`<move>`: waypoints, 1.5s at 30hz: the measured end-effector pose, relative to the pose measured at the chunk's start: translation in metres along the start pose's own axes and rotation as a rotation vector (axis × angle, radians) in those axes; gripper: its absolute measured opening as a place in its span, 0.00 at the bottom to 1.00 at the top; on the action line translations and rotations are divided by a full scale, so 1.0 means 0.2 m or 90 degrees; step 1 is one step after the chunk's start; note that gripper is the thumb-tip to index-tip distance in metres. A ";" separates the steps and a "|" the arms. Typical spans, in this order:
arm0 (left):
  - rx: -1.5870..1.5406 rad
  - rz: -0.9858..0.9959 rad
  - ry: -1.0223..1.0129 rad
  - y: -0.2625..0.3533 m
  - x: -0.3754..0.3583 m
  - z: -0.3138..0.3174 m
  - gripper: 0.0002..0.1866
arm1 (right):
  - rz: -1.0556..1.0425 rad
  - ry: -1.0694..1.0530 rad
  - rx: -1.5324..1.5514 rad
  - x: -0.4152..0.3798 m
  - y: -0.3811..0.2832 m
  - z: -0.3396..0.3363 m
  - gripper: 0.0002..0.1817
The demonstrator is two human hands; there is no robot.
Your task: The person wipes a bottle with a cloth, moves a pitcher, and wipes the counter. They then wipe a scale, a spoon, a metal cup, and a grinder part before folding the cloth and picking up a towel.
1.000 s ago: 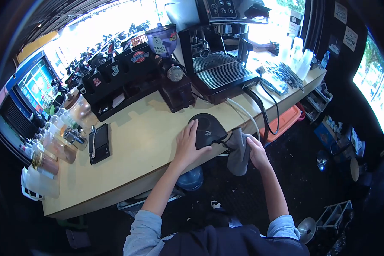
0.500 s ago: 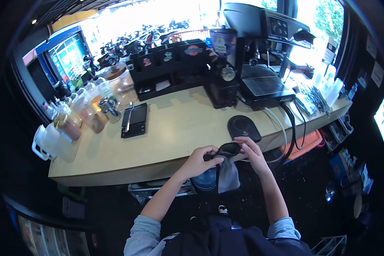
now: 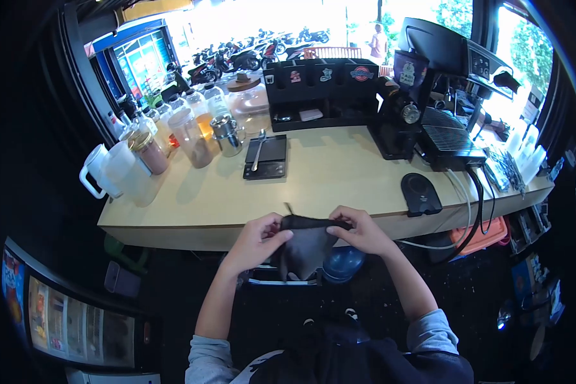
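Observation:
A grey cloth pouch (image 3: 308, 248) with a black band along its top hangs in front of the counter edge, held between my two hands. My left hand (image 3: 260, 240) pinches the left end of the band, thumb on the front. At the right end, my right hand (image 3: 360, 232) grips the band with thumb and fingers. The band is stretched nearly straight, so the pouch's mouth looks flat and its inside is hidden. A thin dark loop sticks up near its left corner. Below the counter, a blue round bottle (image 3: 343, 264) shows partly behind the pouch.
On the wooden counter (image 3: 339, 173) are a black scale (image 3: 265, 165) with a spoon (image 3: 258, 152), a metal pitcher (image 3: 226, 134), several bottles and jugs, a black tamping mat (image 3: 420, 194), a coffee grinder (image 3: 400, 115) and an espresso machine (image 3: 454, 137). Cables hang at the right.
My hands have moved apart and pulled the pouch's mouth from a round opening into a flat line. The view has turned, shifting the counter's objects rightward.

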State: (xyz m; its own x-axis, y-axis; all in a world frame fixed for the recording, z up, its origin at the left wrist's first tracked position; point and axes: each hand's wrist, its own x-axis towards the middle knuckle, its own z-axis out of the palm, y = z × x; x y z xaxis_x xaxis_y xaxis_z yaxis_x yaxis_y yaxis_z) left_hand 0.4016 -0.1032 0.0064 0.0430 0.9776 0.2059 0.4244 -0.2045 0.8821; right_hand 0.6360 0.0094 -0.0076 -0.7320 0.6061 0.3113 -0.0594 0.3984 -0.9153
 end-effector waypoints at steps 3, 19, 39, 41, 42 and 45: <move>-0.159 -0.016 0.076 -0.04 -0.07 -0.11 0.11 | 0.055 -0.100 0.027 0.14 -0.03 0.04 0.08; 0.058 0.136 0.568 0.02 0.08 -0.49 0.05 | -0.266 -0.099 -0.009 1.02 -0.27 0.20 0.06; -0.052 -0.080 0.269 -0.92 0.65 -0.71 0.25 | 0.059 0.306 -0.264 1.32 0.77 0.24 0.19; -0.088 -0.109 0.218 -1.06 0.82 -0.71 0.26 | 0.103 0.389 -0.355 1.34 0.85 0.19 0.18; -0.116 -0.145 0.181 -1.13 0.91 -0.70 0.28 | 0.174 0.304 -0.335 1.34 0.86 0.17 0.18; -0.059 -0.179 0.123 -1.16 1.02 -0.74 0.26 | 0.249 0.225 -0.245 1.34 0.92 0.16 0.17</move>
State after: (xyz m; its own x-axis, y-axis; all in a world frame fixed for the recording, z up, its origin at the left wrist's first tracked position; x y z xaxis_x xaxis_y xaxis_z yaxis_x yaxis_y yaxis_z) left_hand 0.1785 0.1356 -0.0948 -0.2402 0.9706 0.0176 0.3101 0.0596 0.9488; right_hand 0.4066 0.2228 -0.1001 -0.3794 0.9199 0.0993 0.4615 0.2811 -0.8414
